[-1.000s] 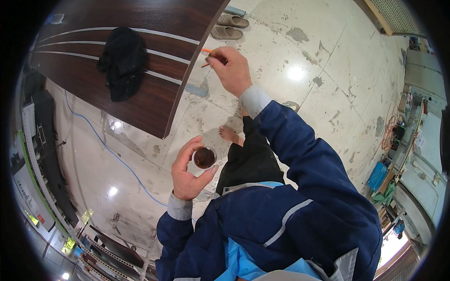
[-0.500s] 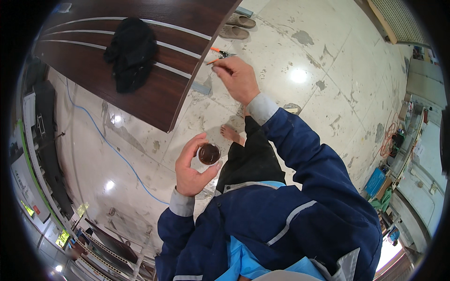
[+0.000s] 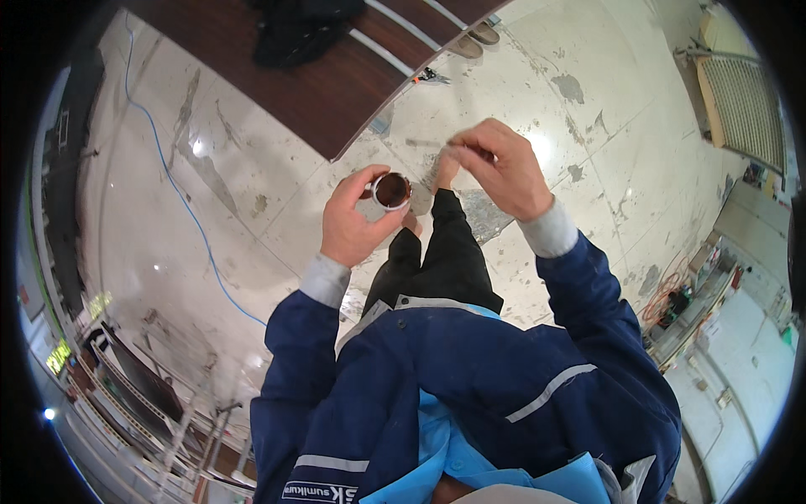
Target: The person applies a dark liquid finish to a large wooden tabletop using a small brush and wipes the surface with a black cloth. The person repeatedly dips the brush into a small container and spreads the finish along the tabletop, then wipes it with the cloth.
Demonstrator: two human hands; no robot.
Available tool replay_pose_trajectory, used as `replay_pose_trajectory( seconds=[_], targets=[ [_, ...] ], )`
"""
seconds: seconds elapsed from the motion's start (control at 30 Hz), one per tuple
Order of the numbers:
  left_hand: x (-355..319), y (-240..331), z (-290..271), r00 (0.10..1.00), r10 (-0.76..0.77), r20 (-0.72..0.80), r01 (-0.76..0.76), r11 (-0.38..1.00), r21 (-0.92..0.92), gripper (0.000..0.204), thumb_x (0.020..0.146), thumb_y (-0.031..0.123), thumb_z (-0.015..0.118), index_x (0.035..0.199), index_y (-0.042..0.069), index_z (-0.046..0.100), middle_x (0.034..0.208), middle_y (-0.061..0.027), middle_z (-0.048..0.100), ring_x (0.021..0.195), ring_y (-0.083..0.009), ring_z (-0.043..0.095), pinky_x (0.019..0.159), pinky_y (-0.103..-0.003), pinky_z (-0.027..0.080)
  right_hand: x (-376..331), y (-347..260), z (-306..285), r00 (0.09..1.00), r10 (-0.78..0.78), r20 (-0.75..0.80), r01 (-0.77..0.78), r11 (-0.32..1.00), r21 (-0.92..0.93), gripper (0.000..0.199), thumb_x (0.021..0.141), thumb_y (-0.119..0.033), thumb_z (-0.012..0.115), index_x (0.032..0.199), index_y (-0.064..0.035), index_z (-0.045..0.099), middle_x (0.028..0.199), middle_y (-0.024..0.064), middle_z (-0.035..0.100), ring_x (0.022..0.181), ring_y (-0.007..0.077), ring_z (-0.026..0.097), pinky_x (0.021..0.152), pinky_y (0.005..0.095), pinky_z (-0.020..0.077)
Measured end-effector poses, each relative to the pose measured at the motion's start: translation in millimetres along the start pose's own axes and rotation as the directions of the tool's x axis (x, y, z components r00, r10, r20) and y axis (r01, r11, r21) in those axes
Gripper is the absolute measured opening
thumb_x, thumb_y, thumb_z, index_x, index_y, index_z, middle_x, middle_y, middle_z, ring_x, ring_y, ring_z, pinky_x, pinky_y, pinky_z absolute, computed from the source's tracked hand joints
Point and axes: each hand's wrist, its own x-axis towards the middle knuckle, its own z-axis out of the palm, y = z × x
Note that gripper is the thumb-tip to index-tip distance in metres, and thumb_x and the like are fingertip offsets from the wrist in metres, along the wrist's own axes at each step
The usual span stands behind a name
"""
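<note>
My left hand [image 3: 348, 223] is curled round a small round cup [image 3: 392, 191] with a pale rim and dark brown contents. Its open top faces up, and brown smears mark the rim. To the right and slightly higher, my right hand [image 3: 504, 168] is closed in a pinch, apart from the cup. A faint blurred streak shows by its fingertips; I cannot make out what it holds. Ahead of both hands lies a dark brown wooden board [image 3: 315, 101] with pale stripes, and a black cloth [image 3: 302, 29] rests on it.
Orange-handled cutters [image 3: 430, 76] lie on the worn floor beyond the board's edge, near brown clogs [image 3: 474, 40]. A blue hose [image 3: 195, 217] runs along the left. A cluttered bench [image 3: 714, 353] stands at the right, a metal rack [image 3: 180, 428] at lower left.
The board now sits higher in the view. My left hand with the cup is farther up and slightly right. My right hand has moved right and down, away from the board's edge.
</note>
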Motion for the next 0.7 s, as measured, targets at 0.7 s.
replay_pose_trajectory(
  seconds=[0.7],
  targets=[
    [-25,0,-15,0.981,-0.028,-0.19,0.031,0.999,0.015,0.055,0.079,0.022,0.09,0.128,0.008,0.07,0.12,-0.0102,0.073,0.111,-0.0294,0.069,0.096,-0.04,0.056,-21,-37,33,0.956,-0.199,0.215,0.259,0.917,-0.303,0.015,0.088,-0.009,0.079,0.103,-0.0104,0.075,0.092,0.0097,0.069,0.085,0.0322,0.07,0.073,0.0402,0.0572]
  ],
)
